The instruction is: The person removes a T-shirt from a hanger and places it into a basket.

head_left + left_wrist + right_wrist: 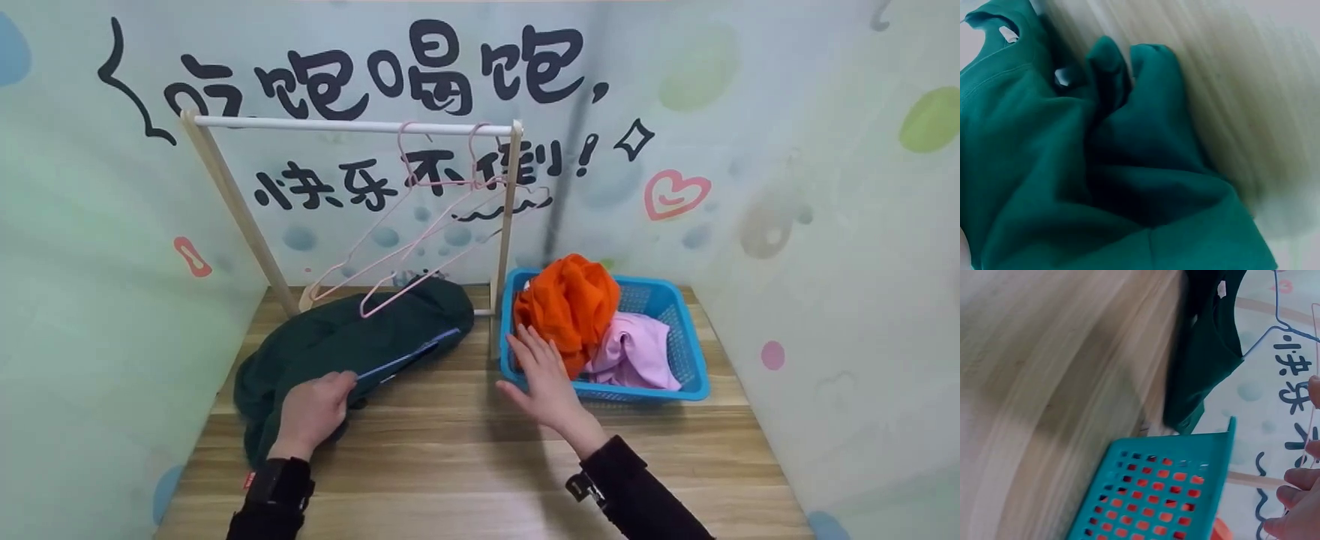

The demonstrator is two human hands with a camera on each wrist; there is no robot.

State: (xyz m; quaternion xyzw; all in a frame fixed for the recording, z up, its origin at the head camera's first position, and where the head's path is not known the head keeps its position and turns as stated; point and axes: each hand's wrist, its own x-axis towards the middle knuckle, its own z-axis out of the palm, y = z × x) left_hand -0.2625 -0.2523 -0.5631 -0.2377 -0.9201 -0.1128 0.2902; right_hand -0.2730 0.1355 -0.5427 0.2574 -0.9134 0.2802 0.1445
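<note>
The left grip [315,409] is grasping a blue hanger [394,361], apparently fitting the green garment [322,341] onto it, the uncurled, empty right grip [547,386] likely needing to help straighten it.

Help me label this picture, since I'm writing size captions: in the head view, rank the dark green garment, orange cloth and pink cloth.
Largest to smallest, by visible area:
1. dark green garment
2. orange cloth
3. pink cloth
</note>
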